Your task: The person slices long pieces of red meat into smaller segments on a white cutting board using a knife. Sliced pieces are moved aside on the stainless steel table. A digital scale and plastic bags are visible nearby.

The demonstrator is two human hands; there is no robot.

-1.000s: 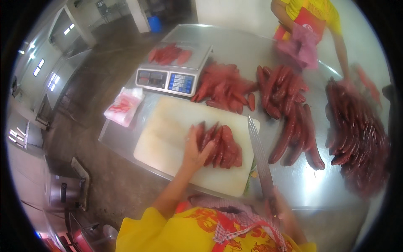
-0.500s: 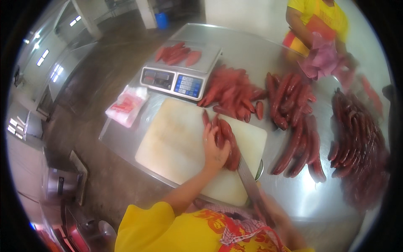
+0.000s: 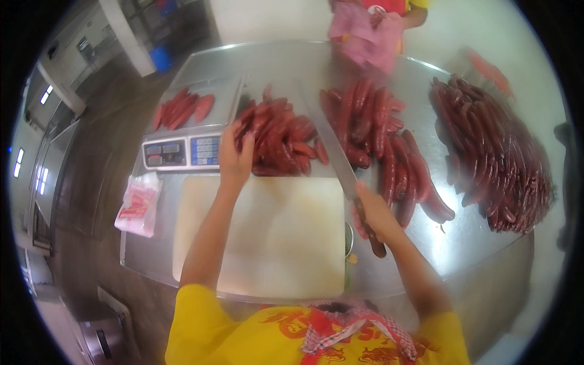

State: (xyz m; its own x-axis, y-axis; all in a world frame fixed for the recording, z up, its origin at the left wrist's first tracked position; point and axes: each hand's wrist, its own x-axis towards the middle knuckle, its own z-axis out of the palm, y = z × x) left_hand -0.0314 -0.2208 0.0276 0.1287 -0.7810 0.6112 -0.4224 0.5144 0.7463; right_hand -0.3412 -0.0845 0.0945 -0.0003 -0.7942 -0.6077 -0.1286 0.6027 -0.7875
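Note:
At the left edge of a pile of short red sausages (image 3: 277, 137), my left hand (image 3: 234, 155) has its thumb and fingers curved around a few of them, next to the scale's keypad. My right hand (image 3: 376, 213) is closed on the handle of a long knife (image 3: 331, 143). The blade points up and away, slanting left over the gap between the short pieces and the longer sausages (image 3: 359, 115). Below my hands lies a white cutting board (image 3: 261, 243) with no sausages on it.
A scale (image 3: 182, 152) carrying several sausages (image 3: 182, 109) stands at the left, with a plastic bag (image 3: 140, 204) in front. A large heap of dark sausages (image 3: 493, 152) lies at the right of the metal table (image 3: 438, 267). Across it, a person holds a pink cloth (image 3: 368, 36).
My left hand has moved the sausages off the board to the pile beside the scale. My right hand has lifted the knife from the board and moved forward. The view has turned.

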